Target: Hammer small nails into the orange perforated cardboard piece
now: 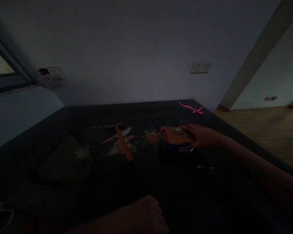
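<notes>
My right hand [199, 134] reaches across the dark table and grips the right end of a packaged tub [174, 135] with an orange-and-red top and blue sides. Its fingers lie over the far edge and the thumb is on the near side. My left hand [150, 216] is closed in a fist at the near edge of the view; its palm side is hidden, and the dimness does not show whether anything is in it. To the left of the tub lies a hammer [124, 144] with an orange-brown handle and a dark head pointing away.
A pink ribbon [194, 109] lies at the table's far right corner. A thin shiny line [205, 167] shows below the tub, too dark to name. A pale object [1, 214] is at the lower left. Behind the table [136, 113] rises a wall with sockets [200, 68].
</notes>
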Tool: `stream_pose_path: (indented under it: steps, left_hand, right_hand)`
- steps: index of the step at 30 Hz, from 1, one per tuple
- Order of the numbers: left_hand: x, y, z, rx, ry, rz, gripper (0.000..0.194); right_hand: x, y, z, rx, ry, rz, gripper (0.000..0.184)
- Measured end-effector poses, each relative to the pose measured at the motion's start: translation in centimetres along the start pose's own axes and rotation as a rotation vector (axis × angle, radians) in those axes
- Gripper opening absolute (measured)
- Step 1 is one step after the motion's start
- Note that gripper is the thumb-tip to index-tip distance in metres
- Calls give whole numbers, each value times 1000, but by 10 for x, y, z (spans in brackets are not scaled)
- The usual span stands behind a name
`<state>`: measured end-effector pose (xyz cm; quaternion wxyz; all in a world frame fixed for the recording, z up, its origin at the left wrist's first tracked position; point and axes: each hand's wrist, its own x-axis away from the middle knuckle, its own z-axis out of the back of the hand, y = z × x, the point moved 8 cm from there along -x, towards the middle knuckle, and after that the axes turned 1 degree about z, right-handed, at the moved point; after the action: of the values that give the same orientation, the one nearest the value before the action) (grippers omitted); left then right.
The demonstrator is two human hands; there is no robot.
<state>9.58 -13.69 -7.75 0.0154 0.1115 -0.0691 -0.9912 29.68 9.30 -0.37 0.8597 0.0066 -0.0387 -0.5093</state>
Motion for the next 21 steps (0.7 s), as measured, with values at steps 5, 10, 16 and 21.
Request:
stream_pose_path:
  steps: [5,10,16,21]
  left_hand:
    - [-2,-15,75,66,292,176,28]
    - [32,-72,141,145,630,705,9]
    - [43,-116,128,146,582,848,41]
    - [32,-133,125,191,561,875,19]
  right_hand:
    - [2,-57,3,-4,39,24,91]
    - [5,-123,9,-52,60,118,108]
    - [7,-150,12,-83,87,118,102]
    - [7,-148,10,-131,93,103,104]
